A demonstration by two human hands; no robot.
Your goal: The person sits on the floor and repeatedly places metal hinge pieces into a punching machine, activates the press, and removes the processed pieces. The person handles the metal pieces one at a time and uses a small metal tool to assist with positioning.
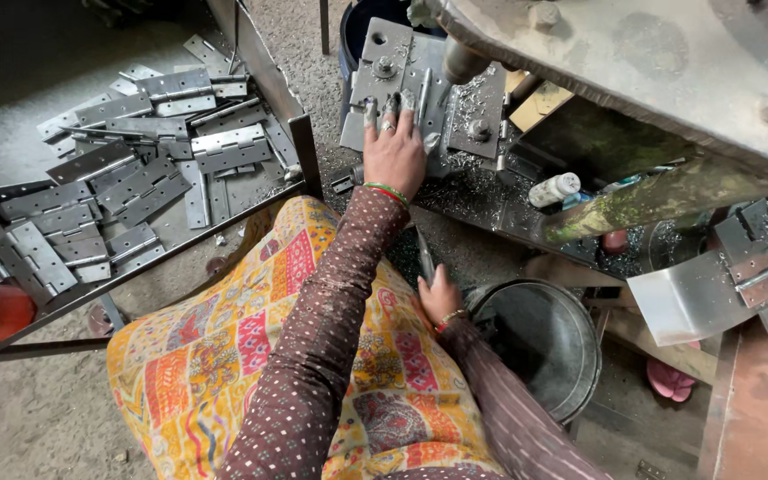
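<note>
Dull grey metal hinges lie on a steel tray; the bucket looks matt metal.

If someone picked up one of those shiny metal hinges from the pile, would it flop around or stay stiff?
Each hinge looks like two flat steel leaves on a pin, so the leaves would probably stay stiff but swing at the joint. It likely feels heavy for its size. Lying flat in the tray, it shouldn't roll, though smooth metal may slide.

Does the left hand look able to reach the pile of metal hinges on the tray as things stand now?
Probably yes. The left hand rests on the hinge plate in the machine, and the pile of hinges lies in the tray just beside it. Only the low tray wall stands between them.
</note>
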